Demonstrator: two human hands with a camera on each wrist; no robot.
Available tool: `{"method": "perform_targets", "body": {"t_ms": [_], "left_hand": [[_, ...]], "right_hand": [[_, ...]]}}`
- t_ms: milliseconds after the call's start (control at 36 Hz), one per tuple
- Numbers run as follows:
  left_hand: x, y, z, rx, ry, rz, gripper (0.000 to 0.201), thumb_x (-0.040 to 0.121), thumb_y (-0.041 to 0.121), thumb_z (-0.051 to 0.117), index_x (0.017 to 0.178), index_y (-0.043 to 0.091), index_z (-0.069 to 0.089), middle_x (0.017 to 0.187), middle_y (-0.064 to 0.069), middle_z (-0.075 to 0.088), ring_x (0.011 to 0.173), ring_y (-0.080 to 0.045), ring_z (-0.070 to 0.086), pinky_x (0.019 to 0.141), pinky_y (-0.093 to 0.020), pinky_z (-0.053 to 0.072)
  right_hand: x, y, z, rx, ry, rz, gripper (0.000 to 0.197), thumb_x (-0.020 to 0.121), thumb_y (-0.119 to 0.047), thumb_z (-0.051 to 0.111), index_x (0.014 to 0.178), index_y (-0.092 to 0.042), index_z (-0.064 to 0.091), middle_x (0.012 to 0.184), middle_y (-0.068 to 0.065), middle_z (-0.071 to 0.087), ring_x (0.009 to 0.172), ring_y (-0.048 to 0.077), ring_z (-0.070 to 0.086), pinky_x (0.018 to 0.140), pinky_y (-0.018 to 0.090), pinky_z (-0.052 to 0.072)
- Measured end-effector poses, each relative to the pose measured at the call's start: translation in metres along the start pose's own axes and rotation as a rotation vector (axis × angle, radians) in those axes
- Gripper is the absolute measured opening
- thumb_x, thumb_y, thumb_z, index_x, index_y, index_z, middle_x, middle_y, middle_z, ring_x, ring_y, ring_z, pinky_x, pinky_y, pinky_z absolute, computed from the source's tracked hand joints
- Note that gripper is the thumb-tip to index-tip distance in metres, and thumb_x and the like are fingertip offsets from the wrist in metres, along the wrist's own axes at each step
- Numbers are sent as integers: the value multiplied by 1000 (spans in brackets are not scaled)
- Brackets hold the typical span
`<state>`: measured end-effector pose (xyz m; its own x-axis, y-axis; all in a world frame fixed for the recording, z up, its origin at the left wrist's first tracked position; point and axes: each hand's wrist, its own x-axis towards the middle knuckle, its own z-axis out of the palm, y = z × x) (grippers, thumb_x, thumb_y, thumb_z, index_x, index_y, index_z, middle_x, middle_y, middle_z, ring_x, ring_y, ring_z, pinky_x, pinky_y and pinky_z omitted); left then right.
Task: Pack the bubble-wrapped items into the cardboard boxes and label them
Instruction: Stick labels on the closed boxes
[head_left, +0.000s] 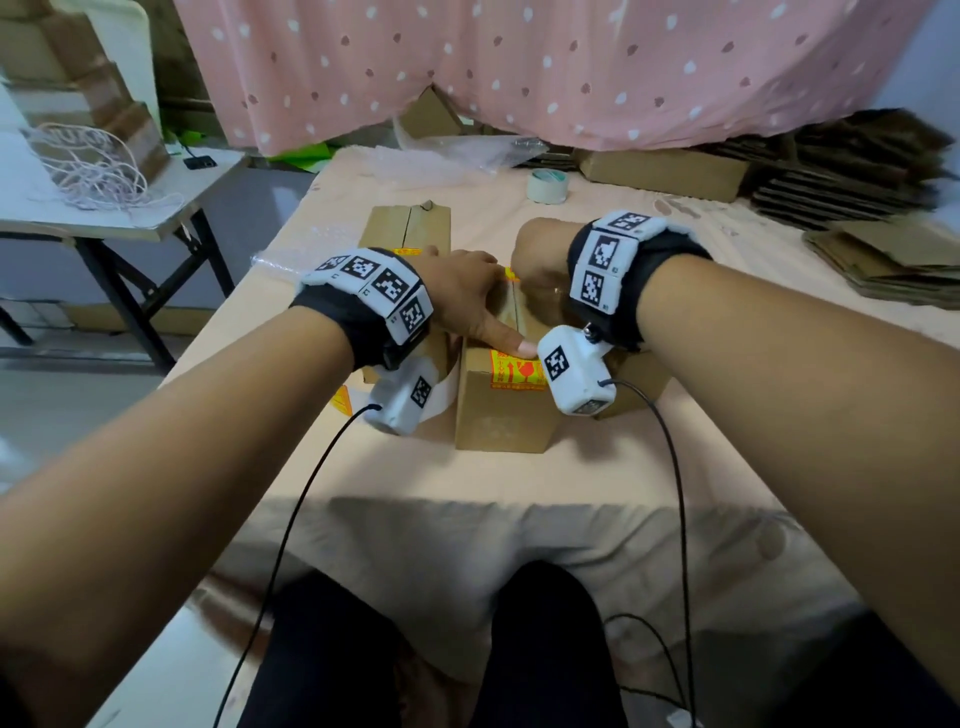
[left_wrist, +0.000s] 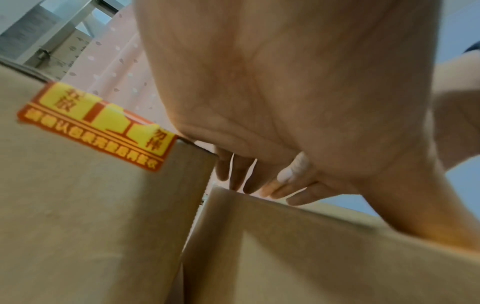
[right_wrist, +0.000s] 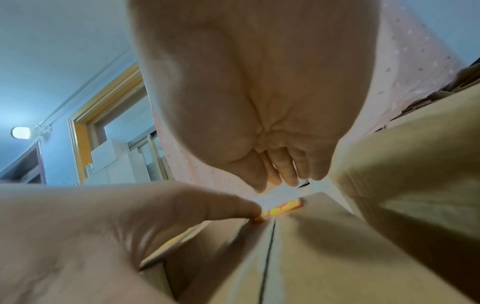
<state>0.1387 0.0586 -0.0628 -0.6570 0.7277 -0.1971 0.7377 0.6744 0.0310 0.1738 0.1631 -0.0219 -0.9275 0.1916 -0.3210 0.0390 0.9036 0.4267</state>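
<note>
a closed box (head_left: 501, 410) stands on the counter (head_left: 597, 467), near its front edge, directly before the person. a second box (head_left: 408, 226) lies just behind it to the left and carries its own label (left_wrist: 98, 125) at a top corner. a yellow-and-red label (head_left: 514, 371) is folded over the near top edge of the closed box.

the left hand (head_left: 467, 296) lies flat on the box top, fingers straight, with the thumb (head_left: 506, 338) pressing the label at the near edge; this grip is apart. the right hand (head_left: 540, 254) is bent down over the far end of the box top seam (right_wrist: 267, 253), where a second label (right_wrist: 283, 207) sits. its fingers (right_wrist: 288, 170) are bunched downward, apparently pressing that label; whether this grip is clamped on anything cannot be told.

a tape roll (head_left: 548, 184) stands farther back on the counter. flattened cartons (head_left: 852, 171) are stacked at the right. bubble wrap (head_left: 415, 161) lies at the far edge.
</note>
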Motion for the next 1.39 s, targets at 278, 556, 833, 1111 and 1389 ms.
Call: {"method": "perform_targets", "body": {"t_ms": [278,556,833,1111,1389], "left_hand": [[-9,-12,-3,-100,146,-50,108,67,88,54,148,18,41,152,-1,43,140,-25,39,119,-52,22],[-27,-10,-6,-75,182,-36,99,67,85,58,140,19,52,140,-3,55,126,-27,51,106,-45,42],[-41,4,7,-51,101,-54,89,71,81,60,134,18,54,134,-3,58,120,-28,55,102,-46,47],[-57,12,15,-95,139,-61,86,79,71,63,142,14,47,140,-6,54,125,-28,52,104,-44,45],[-58,26,10,-161,235,-40,85,83,64,64,149,15,40,151,-6,43,137,-27,42,109,-38,38]], "right_hand": [[-3,32,3,542,330,111,21,95,-1,42,100,3,63,118,16,63,86,25,48,69,29,44],[-24,22,19,686,351,158,26,89,-8,60,111,-5,73,114,14,70,107,30,65,94,40,54],[-61,-3,41,612,198,86,11,77,-11,73,87,-12,76,90,9,73,86,27,70,80,41,61],[-85,-7,61,656,339,125,26,84,-12,56,104,-2,70,102,17,68,95,32,65,82,41,58],[-99,1,71,702,439,139,28,87,-8,56,110,-2,69,111,17,66,101,31,62,89,39,55]]}}
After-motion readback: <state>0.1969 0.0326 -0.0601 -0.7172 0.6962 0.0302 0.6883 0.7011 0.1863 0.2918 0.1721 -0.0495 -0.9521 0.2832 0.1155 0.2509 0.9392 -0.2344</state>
